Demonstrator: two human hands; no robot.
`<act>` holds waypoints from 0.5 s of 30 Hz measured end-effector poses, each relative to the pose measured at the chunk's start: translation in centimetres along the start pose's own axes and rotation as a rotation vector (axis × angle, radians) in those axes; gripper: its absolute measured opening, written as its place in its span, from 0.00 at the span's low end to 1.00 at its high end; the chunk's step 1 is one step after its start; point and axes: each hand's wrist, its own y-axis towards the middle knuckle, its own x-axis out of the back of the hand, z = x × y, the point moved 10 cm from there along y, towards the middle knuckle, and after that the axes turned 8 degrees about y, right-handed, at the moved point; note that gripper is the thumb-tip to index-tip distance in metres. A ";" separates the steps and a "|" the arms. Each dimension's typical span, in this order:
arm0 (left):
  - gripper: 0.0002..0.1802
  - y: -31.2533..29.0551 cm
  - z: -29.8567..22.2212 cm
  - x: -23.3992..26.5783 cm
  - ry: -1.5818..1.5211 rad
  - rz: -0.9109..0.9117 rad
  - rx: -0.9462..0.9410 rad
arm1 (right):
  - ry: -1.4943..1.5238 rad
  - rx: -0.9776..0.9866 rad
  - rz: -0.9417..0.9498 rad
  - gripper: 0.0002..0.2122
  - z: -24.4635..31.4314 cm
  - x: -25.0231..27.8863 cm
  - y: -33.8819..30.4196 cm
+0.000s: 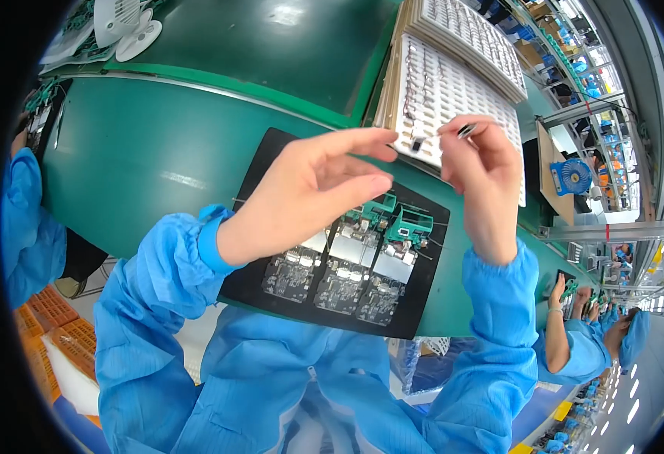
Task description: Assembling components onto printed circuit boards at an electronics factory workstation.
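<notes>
My left hand (pixel 302 189) hovers over the black mat (pixel 245 284), its thumb and fingers apart and nothing between them. Opposite it, by the white tray's near edge, my right hand (pixel 487 170) pinches a slim metallic piece (pixel 465 132); most of it is hidden by the fingers. A small dark part (pixel 417 144) shows between the two hands, in front of the tray (pixel 453 76); whether it touches the tray I cannot tell. Below my hands, several circuit boards (pixel 339 284) lie in rows on the mat, with green plastic frames (pixel 410 222) at their far ends.
The white tray holds rows of small wired parts, and another filled tray (pixel 472 34) overlaps it. A green bench top (pixel 135 151) spreads leftward below a raised green-edged surface (pixel 271 45). White fans (pixel 131 30) stand far left. Co-workers' blue sleeves (pixel 574 348) appear at both sides.
</notes>
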 end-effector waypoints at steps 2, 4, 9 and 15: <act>0.20 -0.4 -0.5 -0.3 -0.074 -0.022 -0.013 | -0.208 0.166 0.051 0.02 1.7 -2.2 -2.6; 0.14 -1.2 0.2 -0.6 -0.159 0.009 0.106 | -0.395 0.320 0.143 0.06 2.3 -3.9 -4.1; 0.07 -3.4 1.0 1.0 0.027 -0.040 0.139 | -0.136 -0.007 0.114 0.08 -2.5 -5.0 -6.5; 0.07 -5.2 2.0 2.0 0.299 -0.008 0.088 | 0.170 -0.364 0.177 0.12 -6.6 -7.4 -9.8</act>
